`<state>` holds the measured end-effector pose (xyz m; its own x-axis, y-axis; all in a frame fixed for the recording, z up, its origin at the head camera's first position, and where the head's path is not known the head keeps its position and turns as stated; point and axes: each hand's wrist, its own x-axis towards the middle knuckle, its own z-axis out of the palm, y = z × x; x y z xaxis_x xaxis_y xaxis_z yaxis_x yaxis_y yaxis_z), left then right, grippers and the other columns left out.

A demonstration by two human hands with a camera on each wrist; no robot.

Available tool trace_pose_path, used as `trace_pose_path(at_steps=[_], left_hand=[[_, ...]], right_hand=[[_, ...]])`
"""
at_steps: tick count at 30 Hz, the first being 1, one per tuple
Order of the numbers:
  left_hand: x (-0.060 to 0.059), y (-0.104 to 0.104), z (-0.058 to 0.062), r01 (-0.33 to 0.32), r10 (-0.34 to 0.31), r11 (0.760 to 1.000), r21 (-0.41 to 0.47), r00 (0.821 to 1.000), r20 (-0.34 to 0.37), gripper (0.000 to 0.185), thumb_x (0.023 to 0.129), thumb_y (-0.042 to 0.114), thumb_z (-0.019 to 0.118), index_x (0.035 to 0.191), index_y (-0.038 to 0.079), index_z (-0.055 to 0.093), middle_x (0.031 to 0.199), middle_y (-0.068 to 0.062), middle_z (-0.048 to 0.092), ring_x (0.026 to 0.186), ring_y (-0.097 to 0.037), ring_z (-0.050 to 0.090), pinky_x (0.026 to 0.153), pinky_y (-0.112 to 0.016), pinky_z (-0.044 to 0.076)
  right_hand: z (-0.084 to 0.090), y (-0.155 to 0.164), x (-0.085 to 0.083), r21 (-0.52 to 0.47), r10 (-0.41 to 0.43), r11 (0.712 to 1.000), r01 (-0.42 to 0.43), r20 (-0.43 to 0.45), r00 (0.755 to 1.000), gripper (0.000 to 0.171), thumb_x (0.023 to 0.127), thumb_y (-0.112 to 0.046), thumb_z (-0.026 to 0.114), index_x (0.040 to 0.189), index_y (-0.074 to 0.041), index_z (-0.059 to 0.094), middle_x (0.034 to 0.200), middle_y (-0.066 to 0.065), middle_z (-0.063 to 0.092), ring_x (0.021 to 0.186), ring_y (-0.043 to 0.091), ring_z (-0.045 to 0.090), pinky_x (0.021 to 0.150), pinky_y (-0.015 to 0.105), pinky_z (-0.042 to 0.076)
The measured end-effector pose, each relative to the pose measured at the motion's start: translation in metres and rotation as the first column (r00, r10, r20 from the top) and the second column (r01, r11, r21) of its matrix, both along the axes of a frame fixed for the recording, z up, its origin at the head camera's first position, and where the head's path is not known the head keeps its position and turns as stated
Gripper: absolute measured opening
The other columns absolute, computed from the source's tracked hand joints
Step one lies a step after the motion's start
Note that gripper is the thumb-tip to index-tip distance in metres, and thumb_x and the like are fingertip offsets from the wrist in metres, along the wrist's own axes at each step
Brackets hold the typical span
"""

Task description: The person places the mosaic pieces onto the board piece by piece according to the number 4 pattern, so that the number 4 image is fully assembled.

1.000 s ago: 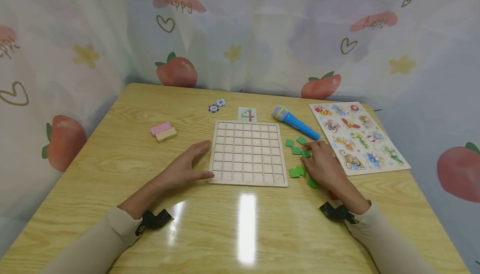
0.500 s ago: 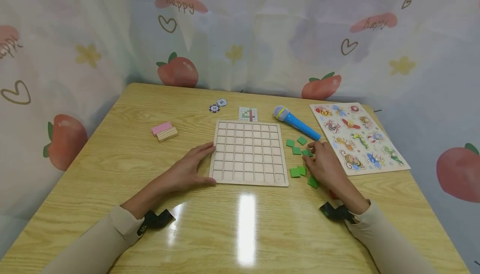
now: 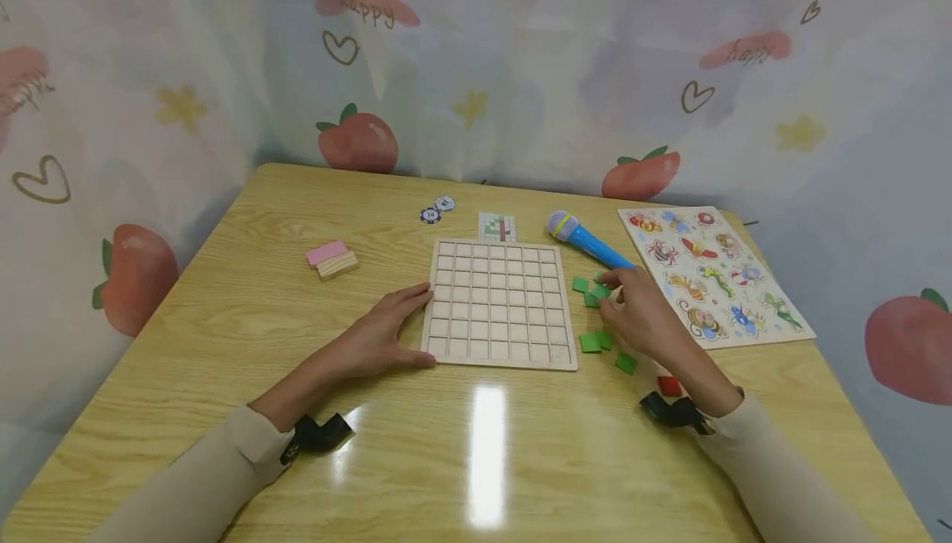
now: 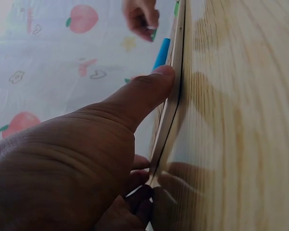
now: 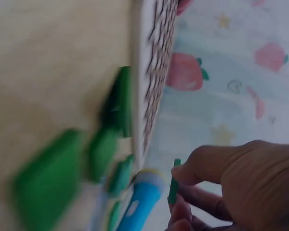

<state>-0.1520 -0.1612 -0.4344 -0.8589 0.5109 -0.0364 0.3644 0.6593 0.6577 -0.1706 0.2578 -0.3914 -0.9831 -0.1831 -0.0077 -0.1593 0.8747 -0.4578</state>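
Tile (image 5: 174, 185) sits pinched between thumb and fingers of the right grip (image 3: 641, 311); left grip (image 3: 372, 340), unclenched, touches the board (image 3: 500, 301).

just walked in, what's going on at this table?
A person's right grip is pinching a green tile above the table, beside a wooden grid board. Their left grip is at the board's left edge, fingers spread. No tile is on the board yet; loose green tiles and a red tile lie to its right.
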Motion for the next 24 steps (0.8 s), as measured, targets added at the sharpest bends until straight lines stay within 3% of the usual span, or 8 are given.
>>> trace_pose_path(at_steps=[3, 6, 10, 13, 17, 24], left_hand=[[0.001, 0.000, 0.001, -0.001, 0.001, 1.000, -0.005, 1.000, -0.001, 0.108, 0.084, 0.045, 0.091, 0.167, 0.006, 0.034, 0.178, -0.010, 0.026, 0.164, -0.039, 0.026, 0.130, -0.059, 0.030], [0.001, 0.000, 0.001, -0.003, 0.003, 1.000, -0.005, 1.000, -0.005, 0.107, 0.084, 0.045, 0.091, 0.167, 0.006, 0.034, 0.178, -0.010, 0.026, 0.164, -0.038, 0.026, 0.130, -0.059, 0.030], [0.001, 0.001, 0.001, 0.004, -0.004, 1.000, -0.006, 1.000, -0.010, 0.107, 0.085, 0.044, 0.091, 0.167, 0.005, 0.034, 0.178, -0.010, 0.027, 0.164, -0.038, 0.027, 0.130, -0.058, 0.031], [0.000, 0.001, 0.001, 0.012, -0.012, 1.000, -0.011, 1.000, -0.005, 0.107, 0.085, 0.044, 0.090, 0.167, 0.005, 0.033, 0.178, -0.010, 0.026, 0.164, -0.038, 0.026, 0.131, -0.057, 0.030], [0.000, 0.000, 0.000, 0.014, -0.013, 1.000, -0.020, 1.000, 0.001, 0.108, 0.086, 0.044, 0.090, 0.168, 0.005, 0.032, 0.179, -0.010, 0.024, 0.165, -0.037, 0.025, 0.131, -0.057, 0.030], [0.001, -0.004, 0.002, 0.002, -0.002, 1.000, -0.013, 1.000, -0.004, 0.109, 0.085, 0.045, 0.090, 0.168, 0.006, 0.032, 0.179, -0.008, 0.025, 0.165, -0.036, 0.025, 0.131, -0.056, 0.030]], right_hand=[[0.011, -0.024, -0.015, 0.021, 0.108, 0.994, -0.108, -0.025, 0.994, 0.036, 0.104, -0.011, 0.063, 0.138, 0.002, 0.063, 0.132, 0.024, 0.059, 0.107, 0.036, 0.061, 0.084, 0.045, 0.055], [0.018, -0.051, -0.042, 0.068, 0.223, 0.973, -0.220, -0.026, 0.975, 0.035, 0.104, -0.008, 0.064, 0.137, 0.003, 0.064, 0.133, 0.025, 0.060, 0.108, 0.037, 0.063, 0.086, 0.047, 0.057], [0.014, -0.079, -0.082, 0.113, 0.319, 0.940, -0.322, 0.047, 0.947, 0.037, 0.107, -0.010, 0.062, 0.142, 0.002, 0.061, 0.135, 0.025, 0.057, 0.113, 0.037, 0.062, 0.091, 0.048, 0.055], [0.006, -0.091, -0.102, 0.122, 0.349, 0.924, -0.363, 0.125, 0.929, 0.037, 0.109, -0.012, 0.059, 0.144, 0.001, 0.057, 0.138, 0.025, 0.054, 0.121, 0.037, 0.059, 0.097, 0.047, 0.053], [0.000, -0.097, -0.116, 0.115, 0.377, 0.911, -0.397, 0.163, 0.912, 0.031, 0.110, -0.010, 0.056, 0.140, 0.000, 0.058, 0.139, 0.026, 0.054, 0.126, 0.039, 0.058, 0.106, 0.049, 0.052], [-0.004, -0.101, -0.120, 0.053, 0.363, 0.926, -0.374, 0.146, 0.920, 0.024, 0.109, -0.006, 0.057, 0.132, -0.001, 0.063, 0.132, 0.022, 0.056, 0.116, 0.038, 0.061, 0.098, 0.048, 0.054]])
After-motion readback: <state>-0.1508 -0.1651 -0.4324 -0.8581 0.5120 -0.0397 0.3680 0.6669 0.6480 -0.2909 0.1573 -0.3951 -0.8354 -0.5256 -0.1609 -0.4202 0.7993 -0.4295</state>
